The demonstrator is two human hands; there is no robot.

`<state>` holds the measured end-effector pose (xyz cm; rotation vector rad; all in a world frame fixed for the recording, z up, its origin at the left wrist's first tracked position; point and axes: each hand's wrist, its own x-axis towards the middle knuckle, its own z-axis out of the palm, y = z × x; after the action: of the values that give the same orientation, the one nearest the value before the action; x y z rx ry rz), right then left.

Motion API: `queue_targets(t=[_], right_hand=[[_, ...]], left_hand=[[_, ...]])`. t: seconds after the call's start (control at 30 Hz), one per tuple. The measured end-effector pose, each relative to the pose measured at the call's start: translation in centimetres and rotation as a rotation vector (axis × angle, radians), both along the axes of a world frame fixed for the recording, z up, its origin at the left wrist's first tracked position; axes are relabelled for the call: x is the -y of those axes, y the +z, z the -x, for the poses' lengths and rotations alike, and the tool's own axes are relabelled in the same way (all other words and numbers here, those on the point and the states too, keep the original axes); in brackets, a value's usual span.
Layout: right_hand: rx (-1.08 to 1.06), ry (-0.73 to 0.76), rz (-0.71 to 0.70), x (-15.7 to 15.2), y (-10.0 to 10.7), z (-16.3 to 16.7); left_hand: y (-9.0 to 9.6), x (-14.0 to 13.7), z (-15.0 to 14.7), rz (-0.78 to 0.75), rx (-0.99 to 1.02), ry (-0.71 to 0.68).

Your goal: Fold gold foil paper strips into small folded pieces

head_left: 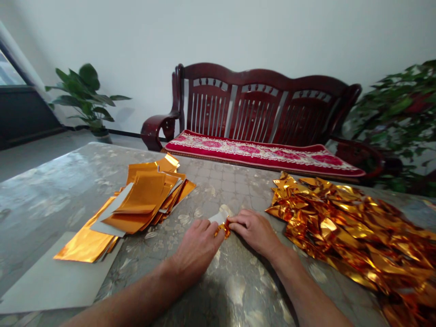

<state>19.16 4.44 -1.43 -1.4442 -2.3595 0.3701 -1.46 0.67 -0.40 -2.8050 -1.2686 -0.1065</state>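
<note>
Between my two hands, just above or on the table, is a small sheet of gold foil paper [218,218], its pale back facing up and its near edge folded to show gold. My left hand [199,247] is closed on its left and near side, fingers covering part of it. At its right end my right hand [252,229] pinches the foil between thumb and fingers. To the left lies a loose stack of flat gold foil sheets [139,193], some with the pale side up. A large heap of folded gold foil pieces [344,227] spreads on the right.
The table [235,290] has a patterned grey cover. A pale flat board or sheet [51,281] lies at its left front. Beyond the table stands a dark wooden bench [259,109] with a red floral cushion [265,152]. Potted plants [88,93] flank it.
</note>
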Motion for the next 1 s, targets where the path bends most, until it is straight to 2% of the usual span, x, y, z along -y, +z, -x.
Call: queue_targets(t=[0.17, 0.47, 0.73, 1.0], right_hand=[[-0.009, 0.023, -0.052, -0.1, -0.1, 0.4], [-0.103, 0.141, -0.057, -0.4, -0.2, 0.6], [-0.116, 0.127, 0.044, -0.7, 0.1, 1.0], [-0.13, 0.041, 0.093, -0.9, 0.3, 1.5]], left_hand=[[-0.3, 0.5, -0.3, 0.051, -0.056, -0.004], [-0.9, 1.2, -0.6, -0.017, -0.049, -0.019], [-0.8, 1.4, -0.5, -0.029, -0.029, -0.007], [-0.5, 1.6, -0.8, 0.018, -0.04, -0.007]])
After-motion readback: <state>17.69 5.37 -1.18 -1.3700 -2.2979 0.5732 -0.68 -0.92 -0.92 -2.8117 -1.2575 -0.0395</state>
